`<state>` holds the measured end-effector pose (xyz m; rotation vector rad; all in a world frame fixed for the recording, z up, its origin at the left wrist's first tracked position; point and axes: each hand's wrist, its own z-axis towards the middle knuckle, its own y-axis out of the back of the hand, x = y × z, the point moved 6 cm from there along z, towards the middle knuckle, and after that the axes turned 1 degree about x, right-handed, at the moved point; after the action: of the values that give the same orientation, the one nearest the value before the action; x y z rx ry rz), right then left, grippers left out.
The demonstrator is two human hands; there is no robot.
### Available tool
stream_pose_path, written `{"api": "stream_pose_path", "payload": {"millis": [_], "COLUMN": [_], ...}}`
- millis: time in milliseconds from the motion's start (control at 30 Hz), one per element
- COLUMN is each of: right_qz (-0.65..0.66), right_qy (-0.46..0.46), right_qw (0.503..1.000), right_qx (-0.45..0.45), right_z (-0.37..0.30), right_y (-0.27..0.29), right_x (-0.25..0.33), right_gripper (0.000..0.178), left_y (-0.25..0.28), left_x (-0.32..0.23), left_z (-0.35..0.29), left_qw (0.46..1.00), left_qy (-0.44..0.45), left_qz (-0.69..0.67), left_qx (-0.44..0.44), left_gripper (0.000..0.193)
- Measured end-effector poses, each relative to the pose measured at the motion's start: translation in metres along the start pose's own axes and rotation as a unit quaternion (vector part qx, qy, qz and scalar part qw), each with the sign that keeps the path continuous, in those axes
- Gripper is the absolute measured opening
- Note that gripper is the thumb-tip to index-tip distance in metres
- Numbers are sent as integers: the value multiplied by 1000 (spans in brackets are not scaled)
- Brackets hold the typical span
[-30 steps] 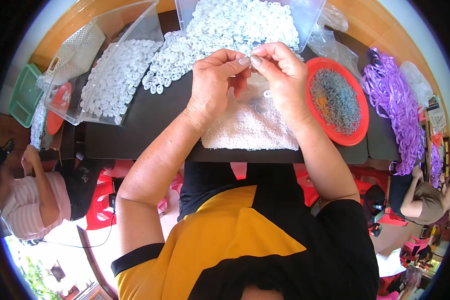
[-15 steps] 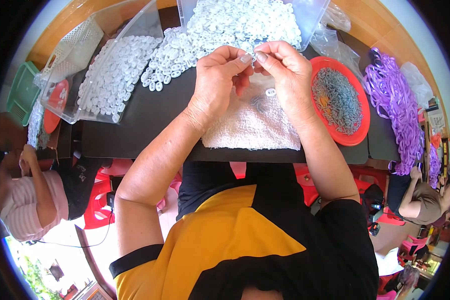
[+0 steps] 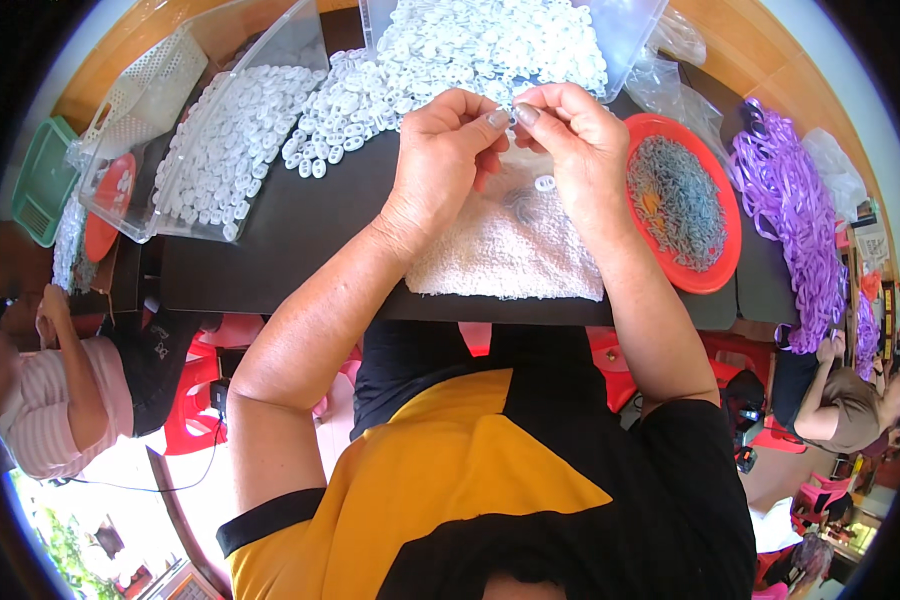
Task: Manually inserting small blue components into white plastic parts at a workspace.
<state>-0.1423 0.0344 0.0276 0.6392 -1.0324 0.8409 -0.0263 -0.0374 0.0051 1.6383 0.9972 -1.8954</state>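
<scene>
Above a white towel [image 3: 500, 265] on the dark table, my left hand [image 3: 438, 150] and my right hand [image 3: 585, 145] meet fingertip to fingertip. Both are closed in a pinch on a small white plastic piece [image 3: 511, 118], mostly covered by the fingers. A loose white oval piece with two holes [image 3: 545, 183] lies on the towel below my right hand, near a few thin grey parts [image 3: 520, 208]. Just beyond my hands spreads a heap of the same white oval pieces [image 3: 345, 110]. To the right of my right hand, a red plate [image 3: 732, 235] holds many small grey parts [image 3: 675, 195].
Clear plastic bins [image 3: 635, 45] of white pieces stand at the back and left [image 3: 150, 215]. A bundle of purple ribbon [image 3: 795, 220] hangs over the table's right side. Crumpled clear bags [image 3: 670, 100] lie behind the plate. Other people sit at left [image 3: 65, 400] and right [image 3: 845, 405].
My hands keep their pinch and have barely shifted. The view has moved slightly.
</scene>
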Motion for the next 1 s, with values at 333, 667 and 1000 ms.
{"api": "stream_pose_path", "payload": {"millis": [333, 667, 1000], "right_qz": [-12, 43, 56], "right_qy": [8, -47, -58], "right_qw": [1000, 998, 997], "right_qx": [3, 19, 1], "right_z": [-2, -4, 0], "right_y": [-1, -9, -5], "right_x": [1, -6, -7], "right_gripper": [3, 4, 7], "left_y": [2, 2, 5], "left_x": [2, 6, 8], "left_z": [-1, -2, 3], "left_qw": [1000, 998, 999], "left_qy": [-5, -38, -5], "left_qz": [-6, -9, 10], "left_qx": [-8, -55, -40], "left_gripper": [11, 7, 10]}}
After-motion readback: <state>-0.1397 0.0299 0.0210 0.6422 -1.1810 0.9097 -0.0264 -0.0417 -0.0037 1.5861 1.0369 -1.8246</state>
